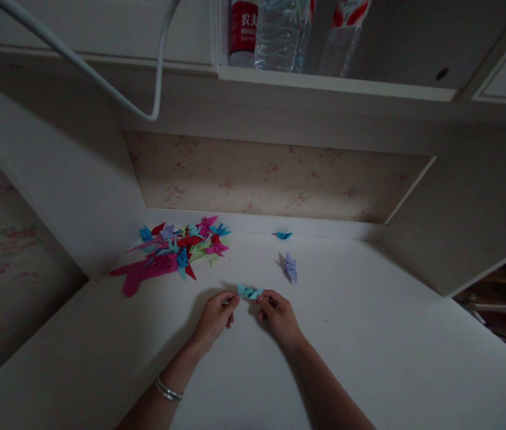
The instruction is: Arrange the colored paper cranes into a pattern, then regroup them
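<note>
A small light-teal folded paper crane (249, 292) is stretched between my two hands, just over the white tabletop. My left hand (217, 316) pinches its left end between thumb and fingers. At the opposite end, the thumb and fingers of my right hand (279, 316) are closed on it. Beyond my right hand lies a lavender paper crane (290, 267), with a blue folded paper piece (284, 235) farther back near the wall. To the far left spreads a pile of colourful paper cranes (190, 243) in pink, red, blue, green and teal.
The white tabletop (369, 358) ends at side panels and a floral-papered back wall (253, 173). Overhead, a shelf (324, 84) holds clear plastic bottles (277, 36) and a red-labelled bottle (244, 33). A white cable or tube (95, 83) hangs at upper left.
</note>
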Demonstrator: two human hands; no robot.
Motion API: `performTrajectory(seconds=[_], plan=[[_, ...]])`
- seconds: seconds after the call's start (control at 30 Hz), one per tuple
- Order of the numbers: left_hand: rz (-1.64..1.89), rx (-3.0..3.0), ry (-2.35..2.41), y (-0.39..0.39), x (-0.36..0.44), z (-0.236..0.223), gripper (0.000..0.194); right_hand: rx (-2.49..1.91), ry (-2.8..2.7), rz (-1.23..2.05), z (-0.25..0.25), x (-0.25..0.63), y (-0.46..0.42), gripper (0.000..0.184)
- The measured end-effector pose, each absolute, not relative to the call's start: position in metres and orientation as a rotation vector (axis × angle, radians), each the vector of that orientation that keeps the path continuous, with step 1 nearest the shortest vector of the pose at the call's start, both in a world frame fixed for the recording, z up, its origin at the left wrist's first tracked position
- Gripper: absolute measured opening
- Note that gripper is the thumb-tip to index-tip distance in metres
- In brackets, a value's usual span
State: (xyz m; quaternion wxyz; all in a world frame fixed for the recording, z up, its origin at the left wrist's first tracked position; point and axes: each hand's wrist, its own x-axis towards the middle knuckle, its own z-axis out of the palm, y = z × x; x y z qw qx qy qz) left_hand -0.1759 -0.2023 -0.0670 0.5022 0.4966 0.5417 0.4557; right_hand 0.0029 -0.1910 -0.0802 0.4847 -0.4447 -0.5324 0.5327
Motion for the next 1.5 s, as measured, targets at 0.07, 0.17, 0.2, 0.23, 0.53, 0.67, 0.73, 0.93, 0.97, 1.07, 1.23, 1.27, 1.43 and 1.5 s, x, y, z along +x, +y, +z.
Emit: performTrajectory(seconds=[0.07,0.17,0.2,0.23,0.53,0.67,0.73,0.93,0.97,1.07,1.23,1.27,1.43,1.5], plan=[[1.109,1.210,1.303,-0.202,-0.176,-0.068,0.049,-1.100,-1.317,1.294,-0.079,0.003,-0.192,0.038],[1.126,1.203,1.327,-0.202,-0.175,-0.067,0.050,-1.107,-1.350,1.285,-0.079,0.004,-0.192,0.038],[1.124,1.203,1.330,-0.202,-0.175,-0.067,0.050,-1.101,-1.351,1.284,-0.080,0.003,-0.192,0.038],[1.118,1.209,1.327,-0.202,-0.175,-0.067,0.050,-1.096,-1.349,1.283,-0.080,0.003,-0.192,0.037],[1.129,1.269,1.284,-0.202,-0.178,-0.076,0.046,-1.124,-1.343,1.283,-0.074,0.002,-0.195,0.040],[1.103,1.298,1.269,-0.202,-0.179,-0.077,0.043,-1.118,-1.376,1.247,-0.073,0.003,-0.195,0.037],[1.097,1.309,1.265,-0.203,-0.179,-0.076,0.041,-1.118,-1.348,1.260,-0.074,0.003,-0.195,0.035],[1.083,1.334,1.277,-0.204,-0.177,-0.074,0.040,-1.126,-1.329,1.245,-0.072,0.004,-0.199,0.034],[1.076,1.350,1.268,-0.204,-0.177,-0.073,0.038,-1.138,-1.343,1.212,-0.070,0.005,-0.200,0.034],[1.062,1.408,1.242,-0.206,-0.176,-0.071,0.033,-1.171,-1.400,1.158,-0.062,0.010,-0.205,0.032],[1.040,1.525,1.209,-0.209,-0.173,-0.068,0.027,-1.169,-1.623,1.190,-0.027,0.033,-0.195,0.030],[1.031,1.540,1.212,-0.209,-0.172,-0.068,0.026,-1.169,-1.650,1.170,-0.017,0.041,-0.187,0.030],[0.960,1.575,1.273,-0.208,-0.169,-0.067,0.028,-1.245,-1.558,0.926,0.024,0.094,-0.116,0.036],[0.922,1.601,1.283,-0.207,-0.168,-0.067,0.030,-1.277,-1.548,0.837,0.030,0.113,-0.082,0.039]])
